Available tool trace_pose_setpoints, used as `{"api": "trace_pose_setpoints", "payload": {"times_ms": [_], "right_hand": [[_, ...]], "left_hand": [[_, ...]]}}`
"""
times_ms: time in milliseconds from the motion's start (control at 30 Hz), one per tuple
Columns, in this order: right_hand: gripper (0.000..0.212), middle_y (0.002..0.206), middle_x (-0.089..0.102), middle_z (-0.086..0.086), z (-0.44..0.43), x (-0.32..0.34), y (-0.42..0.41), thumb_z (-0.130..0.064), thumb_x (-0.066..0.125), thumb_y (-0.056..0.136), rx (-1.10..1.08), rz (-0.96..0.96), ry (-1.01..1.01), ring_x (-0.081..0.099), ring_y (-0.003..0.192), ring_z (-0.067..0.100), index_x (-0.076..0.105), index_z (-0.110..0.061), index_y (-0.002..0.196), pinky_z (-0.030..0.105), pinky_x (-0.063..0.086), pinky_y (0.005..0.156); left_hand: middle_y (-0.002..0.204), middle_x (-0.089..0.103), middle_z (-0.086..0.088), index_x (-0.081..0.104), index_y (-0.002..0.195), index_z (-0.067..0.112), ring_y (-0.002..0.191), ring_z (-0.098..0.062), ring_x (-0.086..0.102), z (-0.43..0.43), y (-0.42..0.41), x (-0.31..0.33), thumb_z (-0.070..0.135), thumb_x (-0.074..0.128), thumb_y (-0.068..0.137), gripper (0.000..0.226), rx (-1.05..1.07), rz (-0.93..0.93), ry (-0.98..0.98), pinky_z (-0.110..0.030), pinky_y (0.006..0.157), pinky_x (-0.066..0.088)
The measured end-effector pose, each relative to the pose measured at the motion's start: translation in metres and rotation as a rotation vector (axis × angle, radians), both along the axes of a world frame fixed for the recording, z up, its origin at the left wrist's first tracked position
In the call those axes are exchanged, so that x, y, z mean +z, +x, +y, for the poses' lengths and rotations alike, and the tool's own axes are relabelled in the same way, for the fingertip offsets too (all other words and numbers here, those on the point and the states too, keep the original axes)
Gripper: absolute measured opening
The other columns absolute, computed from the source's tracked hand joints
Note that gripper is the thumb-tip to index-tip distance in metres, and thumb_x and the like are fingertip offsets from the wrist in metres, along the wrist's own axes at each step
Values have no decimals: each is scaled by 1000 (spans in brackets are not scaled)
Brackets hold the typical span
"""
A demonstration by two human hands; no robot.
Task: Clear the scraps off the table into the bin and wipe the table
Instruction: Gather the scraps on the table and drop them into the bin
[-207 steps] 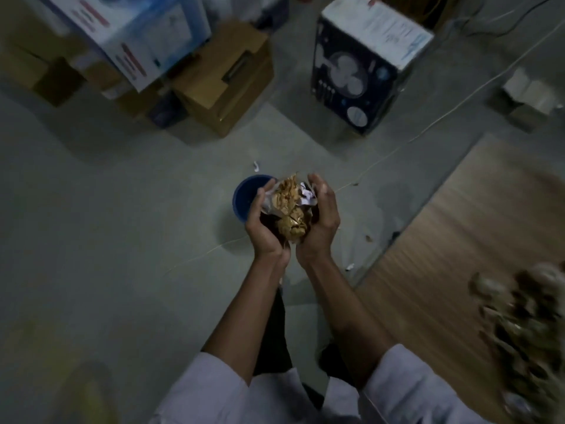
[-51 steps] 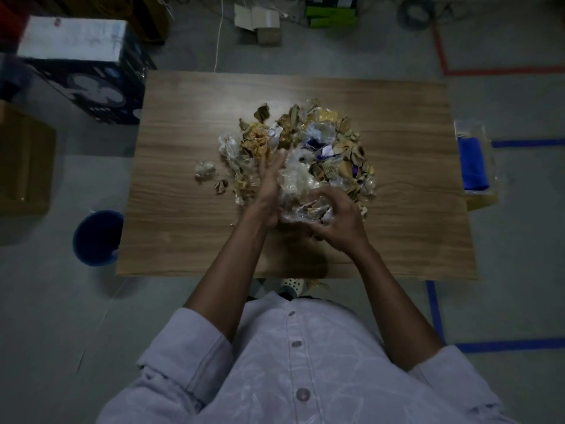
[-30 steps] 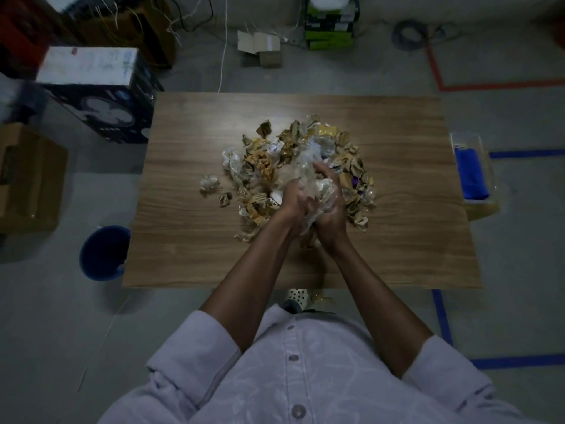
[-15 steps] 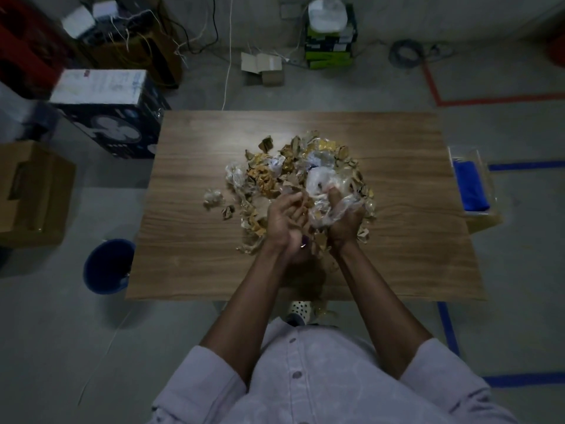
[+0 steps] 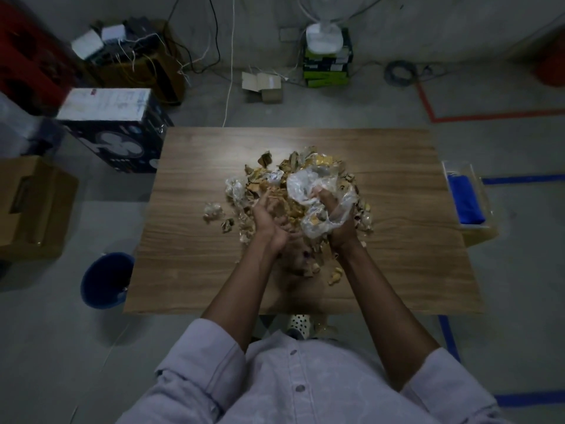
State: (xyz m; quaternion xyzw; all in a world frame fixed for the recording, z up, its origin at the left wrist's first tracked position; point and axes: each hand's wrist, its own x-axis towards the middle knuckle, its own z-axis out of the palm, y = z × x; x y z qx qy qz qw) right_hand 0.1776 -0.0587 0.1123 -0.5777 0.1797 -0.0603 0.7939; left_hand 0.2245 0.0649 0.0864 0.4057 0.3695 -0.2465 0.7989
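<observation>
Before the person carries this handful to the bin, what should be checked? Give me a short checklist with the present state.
1. Left hand cupped under brown paper scraps: ok.
2. Right hand closed on crumpled clear plastic wrap: ok.
3. Nothing dropping: not ok, loose brown bits lie below the hands on the wooden table.
4. Round blue bin on the floor by the table's left corner: ok.
5. Room left in the bin: cannot tell.

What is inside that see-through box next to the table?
Inside the clear plastic box, beside the wooden table's right edge, lies a folded blue cloth. Nothing else shows in it, but whatever might sit under the cloth is covered.
</observation>
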Motion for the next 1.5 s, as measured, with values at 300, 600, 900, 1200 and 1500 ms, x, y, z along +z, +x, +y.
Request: {"api": "trace_pose_setpoints", "payload": {"times_ms": [300, 600, 900, 1200, 1500], "right_hand": [[10, 101, 78, -1, 15, -24, 12, -23, 67, 100, 54, 162, -221, 75, 94, 13, 75, -20, 104, 38, 61, 83], [70, 140, 45, 9, 26, -33, 23, -81, 46, 80, -14, 290, -707, 44, 129, 33, 37, -36, 132, 49, 49, 95], [32, 122, 70, 13, 42, -23, 20, -14, 54, 103, -40, 237, -197, 69, 92, 19, 58, -18, 135, 31, 58, 74], [61, 137, 58, -14, 61, -8, 7, -45, 70, 90, -16, -73, -208, 62, 118, -2, 45, -39, 145, 28, 55, 96], [55, 114, 75, 8, 148, 0, 39, -36, 78, 89, 32, -152, -174, 74, 102, 20, 61, -12, 135, 42, 60, 90]], "left_hand": [[106, 77, -10, 74, 112, 10, 96, -26, 74, -26, -13, 23, 47, 55, 101, 43, -156, -344, 140, -45, 89, 59], [115, 76, -10, 65, 132, 11, 103, -25, 75, -38, -25, 4, 42, 91, 73, 72, -78, -424, 241, -47, 90, 61], [57, 68, 5, 70, 65, 14, 53, -11, 64, -42, -18, 4, 38, 86, 80, 33, 209, -243, 416, -26, 54, 51], [114, 75, -19, 73, 119, 3, 97, -33, 74, -7, 0, 34, 43, 86, 69, 66, 92, -259, 85, -46, 88, 61], [123, 72, -18, 73, 121, 6, 117, -36, 67, 79, -4, 53, 26, 68, 96, 32, 327, -484, 128, -52, 101, 55]]}}
